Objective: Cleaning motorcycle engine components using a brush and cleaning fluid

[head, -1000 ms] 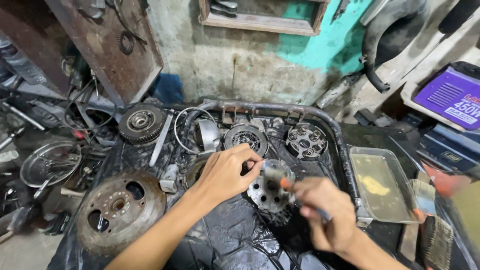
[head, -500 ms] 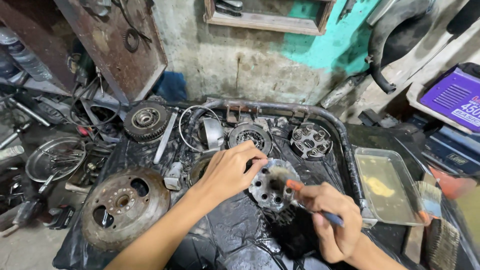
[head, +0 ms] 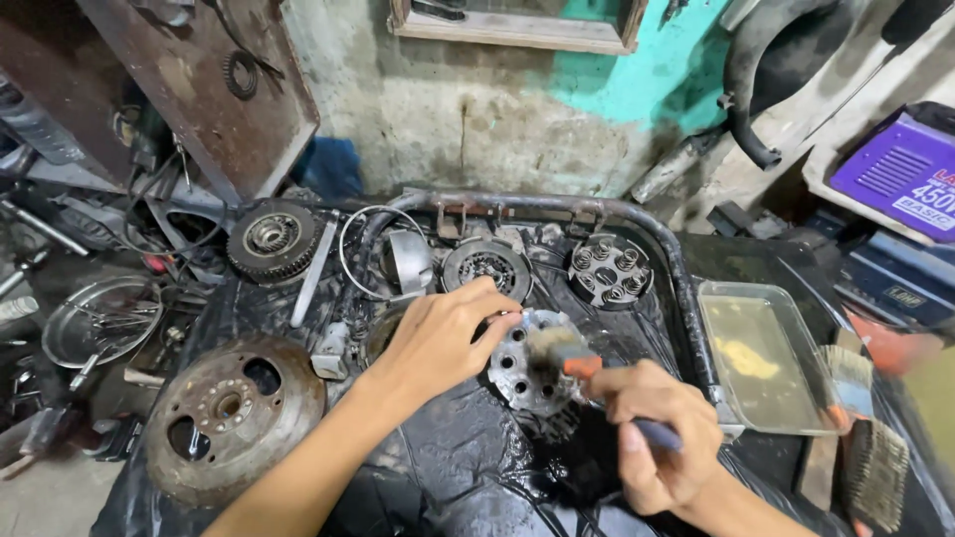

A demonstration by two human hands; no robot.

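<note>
At a black, oil-wet workbench (head: 477,467), a person's right hand (head: 657,438) is closed around the handle of a paintbrush (head: 572,360), its bristles pressed against a round metal clutch hub (head: 522,373) pierced with holes. The left hand (head: 438,338) grips the hub's upper edge, fingers curled over the rim and steadying it on the bench. To the left of the hub lies a rusty flywheel rotor (head: 234,413). To the right of the hub, a shallow clear tray (head: 766,368) holds yellowish liquid, and a wire brush (head: 875,472) lies beyond it. Behind the hub sit a round plate with springs (head: 609,270), a clutch disc (head: 485,268) and a toothed gear wheel (head: 272,239).
</note>
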